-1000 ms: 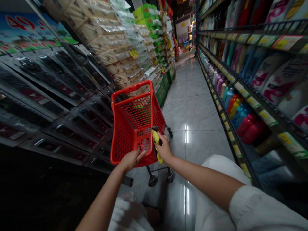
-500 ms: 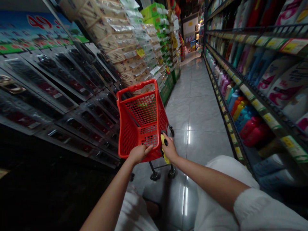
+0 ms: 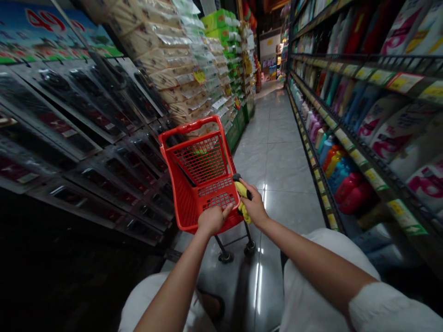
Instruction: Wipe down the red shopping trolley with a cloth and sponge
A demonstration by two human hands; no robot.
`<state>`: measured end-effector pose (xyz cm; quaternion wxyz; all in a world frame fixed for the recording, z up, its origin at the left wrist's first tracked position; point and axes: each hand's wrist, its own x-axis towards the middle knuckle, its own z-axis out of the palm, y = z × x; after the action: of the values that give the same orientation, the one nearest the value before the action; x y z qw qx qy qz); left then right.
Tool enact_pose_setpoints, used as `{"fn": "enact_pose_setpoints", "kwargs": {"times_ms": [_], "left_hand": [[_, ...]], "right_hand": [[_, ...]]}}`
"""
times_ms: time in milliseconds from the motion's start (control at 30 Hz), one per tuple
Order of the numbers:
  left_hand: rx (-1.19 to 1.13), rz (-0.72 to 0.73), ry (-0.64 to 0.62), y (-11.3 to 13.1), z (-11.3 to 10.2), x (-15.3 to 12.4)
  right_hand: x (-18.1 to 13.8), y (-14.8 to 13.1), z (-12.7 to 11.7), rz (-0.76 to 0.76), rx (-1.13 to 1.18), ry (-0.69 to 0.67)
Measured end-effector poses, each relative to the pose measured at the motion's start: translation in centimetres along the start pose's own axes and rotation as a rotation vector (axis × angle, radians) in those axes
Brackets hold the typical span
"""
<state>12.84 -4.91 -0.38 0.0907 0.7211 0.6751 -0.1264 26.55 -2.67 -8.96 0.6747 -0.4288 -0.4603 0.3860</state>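
A red plastic shopping cart with a grid-patterned basket stands before me, tilted in the view. My left hand is closed over the near rim of its basket, the thumb lying on top. At the basket's near right corner my right hand is wrapped round a yellow and black soft-looking item, whose kind I cannot make out. That item rests against the cart's side. No goods show inside the basket. The fingertips of both hands are partly hidden.
Packaged goods hang on a rack close along the left. Stacked tissue packs rise beyond it. Shelves of bottles line the right side. A grey tiled aisle runs ahead between them.
The cart's near end has swung slightly to the right in the view, and both hands have shifted right with it. The yellow and black item has turned a little.
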Motion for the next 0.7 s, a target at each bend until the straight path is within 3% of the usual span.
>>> {"fn": "enact_pose_setpoints", "kwargs": {"times_ms": [67, 200, 300, 367, 467, 533, 700], "left_hand": [[-0.010, -0.003, 0.001, 0.5, 0.0, 0.0], [-0.046, -0.011, 0.031, 1.8, 0.4, 0.1], [-0.075, 0.008, 0.063, 2.3, 0.6, 0.4], [-0.105, 0.105, 0.091, 2.0, 0.5, 0.5], [-0.148, 0.383, 0.073, 0.0, 0.0, 0.4], [-0.110, 0.476, 0.048, -2.2, -0.5, -0.1], [0.083, 0.276, 0.076, -6.6, -0.5, -1.3]], "right_hand": [[0.1, -0.4, -0.4, -0.005, -0.021, 0.025], [0.4, 0.1, -1.1, 0.129, -0.144, 0.095], [-0.2, -0.8, -2.1, 0.036, -0.289, -0.003], [-1.5, -2.2, -3.0, -0.073, -0.460, -0.110], [-3.5, -4.3, -4.1, -0.154, -0.826, -0.257], [-3.7, -5.2, -4.3, -0.174, -1.045, -0.324], [0.3, -5.8, -2.9, -0.212, -1.227, -0.419]]}}
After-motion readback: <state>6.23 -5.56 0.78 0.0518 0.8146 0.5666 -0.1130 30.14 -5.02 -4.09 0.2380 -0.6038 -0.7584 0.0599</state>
